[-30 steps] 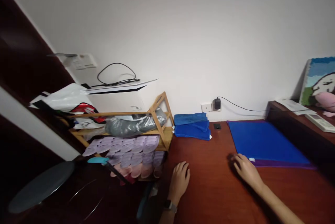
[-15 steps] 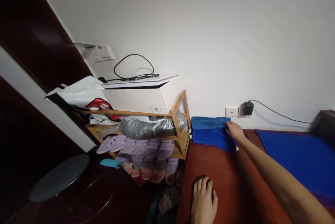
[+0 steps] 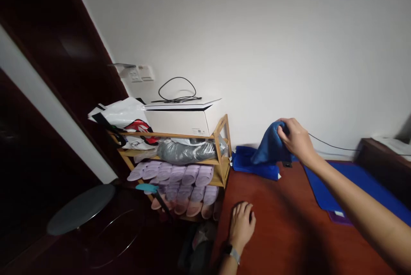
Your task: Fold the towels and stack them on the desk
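My right hand (image 3: pixel 293 140) pinches a blue cloth (image 3: pixel 271 145) by its upper end and holds it up in front of the wall. The cloth hangs down over a second, brighter blue cloth (image 3: pixel 240 162), which lies at the far left corner of the reddish-brown table (image 3: pixel 272 223). My left hand (image 3: pixel 242 222), with a watch on the wrist, lies palm down near the table's left edge, its fingers stretched out and nothing in it.
Left of the table stands a wooden shoe rack (image 3: pixel 221 172) with slippers, a white box (image 3: pixel 180 121) and a bag (image 3: pixel 123 114). A round stool (image 3: pixel 81 208) is at lower left. A blue mat (image 3: pixel 362 191) lies on the table's right.
My right hand has closed on the upper blue cloth and lifted it off the brighter one. My left hand still rests on the table. The view has shifted slightly.
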The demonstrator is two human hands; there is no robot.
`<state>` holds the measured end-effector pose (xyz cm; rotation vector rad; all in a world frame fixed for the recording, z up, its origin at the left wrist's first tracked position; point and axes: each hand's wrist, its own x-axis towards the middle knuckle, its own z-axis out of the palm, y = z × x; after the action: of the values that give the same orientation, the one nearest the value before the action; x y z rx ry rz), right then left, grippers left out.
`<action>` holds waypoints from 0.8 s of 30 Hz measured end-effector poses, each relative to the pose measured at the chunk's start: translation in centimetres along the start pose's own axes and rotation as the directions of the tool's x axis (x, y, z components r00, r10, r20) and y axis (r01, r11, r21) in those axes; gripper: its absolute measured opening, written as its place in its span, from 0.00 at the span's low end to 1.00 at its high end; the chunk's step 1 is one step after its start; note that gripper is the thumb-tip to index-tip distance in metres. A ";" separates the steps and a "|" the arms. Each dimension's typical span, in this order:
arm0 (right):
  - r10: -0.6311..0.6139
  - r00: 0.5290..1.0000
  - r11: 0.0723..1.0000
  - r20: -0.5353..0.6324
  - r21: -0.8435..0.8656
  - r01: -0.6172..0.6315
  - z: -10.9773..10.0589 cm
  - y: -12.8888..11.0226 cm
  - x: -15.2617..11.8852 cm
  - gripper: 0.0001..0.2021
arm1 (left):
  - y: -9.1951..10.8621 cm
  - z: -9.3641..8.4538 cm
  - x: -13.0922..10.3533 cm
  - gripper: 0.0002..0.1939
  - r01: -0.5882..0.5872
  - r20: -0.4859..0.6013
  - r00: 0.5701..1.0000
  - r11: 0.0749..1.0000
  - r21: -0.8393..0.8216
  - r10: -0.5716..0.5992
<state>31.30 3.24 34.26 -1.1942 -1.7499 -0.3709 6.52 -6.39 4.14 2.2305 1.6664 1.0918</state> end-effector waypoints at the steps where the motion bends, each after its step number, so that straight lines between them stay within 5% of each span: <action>1: -0.006 0.999 1.000 0.052 0.023 0.005 -2.6 -0.8 -0.7 0.15 | 0.4 -0.5 0.2 0.14 0.019 -0.057 0.998 0.995 -0.098 -0.025; 4: -0.074 0.943 0.990 0.324 0.136 0.031 -8.4 -2.1 -3.5 0.11 | 3.4 -2.5 0.9 0.14 0.085 -0.231 0.957 0.931 -0.356 -0.176; 7: -0.181 0.828 0.961 0.531 0.273 0.035 -11.5 -3.0 -6.6 0.11 | 9.9 -5.2 1.4 0.20 0.074 -0.246 0.930 0.796 -0.600 -0.272; 10: -0.239 0.765 0.936 0.598 0.353 0.016 -12.9 -4.6 -8.9 0.12 | 17.6 -8.1 1.5 0.23 0.001 -0.101 0.983 0.554 -0.832 -0.154; 13: -0.230 0.790 0.909 0.568 0.414 -0.033 -13.8 -6.2 -10.4 0.14 | 22.4 -10.1 0.9 0.27 -0.022 -0.077 0.993 0.513 -0.858 -0.086; 20: 0.154 0.933 0.778 0.327 0.542 -0.318 -15.5 -7.0 -16.6 0.15 | 22.7 -11.3 -1.2 0.23 0.075 0.012 0.987 0.391 -0.918 -0.161; 24: 0.345 0.878 0.685 0.332 0.550 -0.477 -15.6 -9.3 -23.2 0.16 | 23.3 -11.6 -2.5 0.24 0.119 0.052 0.979 0.343 -0.932 -0.198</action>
<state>33.40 -24.72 25.17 -1.1034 -1.5137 0.5954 16.95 -20.60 23.42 1.2105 0.7840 1.5267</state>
